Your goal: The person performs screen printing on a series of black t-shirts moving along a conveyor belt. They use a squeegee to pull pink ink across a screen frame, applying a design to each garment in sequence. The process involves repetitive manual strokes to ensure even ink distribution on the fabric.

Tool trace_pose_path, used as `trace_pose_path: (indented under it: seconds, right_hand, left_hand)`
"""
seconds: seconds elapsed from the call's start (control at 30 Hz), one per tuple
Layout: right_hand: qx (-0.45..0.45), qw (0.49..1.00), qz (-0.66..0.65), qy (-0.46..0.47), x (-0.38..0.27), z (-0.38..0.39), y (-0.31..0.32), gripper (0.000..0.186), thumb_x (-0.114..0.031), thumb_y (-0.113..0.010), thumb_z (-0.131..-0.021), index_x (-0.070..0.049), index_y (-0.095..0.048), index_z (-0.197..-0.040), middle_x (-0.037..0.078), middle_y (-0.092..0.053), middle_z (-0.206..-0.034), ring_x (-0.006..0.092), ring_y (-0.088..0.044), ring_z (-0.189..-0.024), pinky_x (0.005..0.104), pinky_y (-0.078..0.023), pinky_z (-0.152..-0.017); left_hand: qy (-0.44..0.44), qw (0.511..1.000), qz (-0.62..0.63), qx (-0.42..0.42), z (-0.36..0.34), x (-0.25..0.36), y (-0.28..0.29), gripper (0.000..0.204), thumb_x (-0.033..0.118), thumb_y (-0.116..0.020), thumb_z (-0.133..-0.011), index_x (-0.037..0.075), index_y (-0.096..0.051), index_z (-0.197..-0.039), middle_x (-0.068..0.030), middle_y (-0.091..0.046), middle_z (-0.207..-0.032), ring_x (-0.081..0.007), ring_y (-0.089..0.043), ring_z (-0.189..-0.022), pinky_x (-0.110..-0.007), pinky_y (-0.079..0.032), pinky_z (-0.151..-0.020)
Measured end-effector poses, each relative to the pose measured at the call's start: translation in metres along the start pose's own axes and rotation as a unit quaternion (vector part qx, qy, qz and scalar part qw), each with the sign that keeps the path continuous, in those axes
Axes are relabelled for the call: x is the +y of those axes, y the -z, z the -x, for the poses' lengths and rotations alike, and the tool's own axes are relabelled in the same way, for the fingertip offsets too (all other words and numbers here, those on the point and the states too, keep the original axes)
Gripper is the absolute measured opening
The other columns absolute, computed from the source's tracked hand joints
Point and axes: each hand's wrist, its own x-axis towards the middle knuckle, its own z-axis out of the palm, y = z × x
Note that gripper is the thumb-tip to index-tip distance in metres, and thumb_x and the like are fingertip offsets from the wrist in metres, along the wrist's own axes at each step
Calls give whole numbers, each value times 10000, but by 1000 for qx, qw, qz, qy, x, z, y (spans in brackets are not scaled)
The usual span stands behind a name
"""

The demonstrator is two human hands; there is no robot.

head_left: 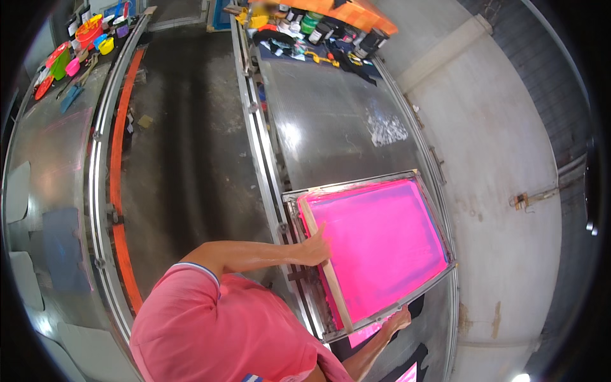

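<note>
A silk-screen frame [374,186] lies on the metal printing table, its mesh coated with bright pink ink [382,248]. Along the frame's left side rests a long squeegee [337,294] with a wooden handle. My left hand [315,248] is closed over the middle of that handle, pressed against the inked mesh. At the frame's near edge, my right hand [400,319] is closed on the rim; its fingertips are partly hidden. Dark fabric [417,307] shows under and beside the near edge, with a pink printed patch [366,333] close to my right forearm.
Ink jars [310,23] and rags crowd the table's far end beneath an orange cover [344,13]. Metal rails [254,121] edge the table. Across the dark aisle [191,127], a second table holds coloured tubs [89,30] and grey panels [67,248]. A pale wall [503,159] stands right.
</note>
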Motion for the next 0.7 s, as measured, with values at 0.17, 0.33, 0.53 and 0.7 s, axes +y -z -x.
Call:
trace_pose_path:
  seconds: [0.17,0.33,0.53,0.7]
  right_hand:
    - [-77,994,-74,34,-47,30,-115,323,-212,-638,-862,-8,-488,-663,32,-413,-562,140,-358,-495,374,-246,-459]
    - [-75,992,-103,17,-95,65,-264,288,-201,-623,-877,38,-556,-730,58,-497,-619,149,-430,-533,379,-312,-475]
    - [-156,983,-82,-56,-108,117,-389,314,-193,-590,-877,108,-667,-929,117,-616,-724,197,-554,-596,375,-444,-528]
    - [-118,982,-95,-109,-96,158,-453,292,-166,-589,-876,107,-660,-956,114,-625,-785,156,-532,-575,333,-403,-477]
  left_hand:
    - [110,983,-147,-21,-9,-90,72,254,209,-668,-743,38,-746,-915,-199,-681,-970,-416,-622,-1046,-800,-273,-1022]
    - [114,978,-171,-39,-29,-221,156,280,197,-690,-722,33,-753,-940,-230,-675,-1015,-447,-609,-1079,-768,-317,-1007]
    - [152,956,-222,-116,-8,-359,179,127,173,-676,-755,93,-753,-817,-115,-718,-819,-330,-712,-904,-796,-248,-1041]
    - [169,945,-186,-211,-24,-429,226,108,147,-668,-764,78,-747,-792,-135,-714,-803,-332,-724,-882,-797,-231,-1054]
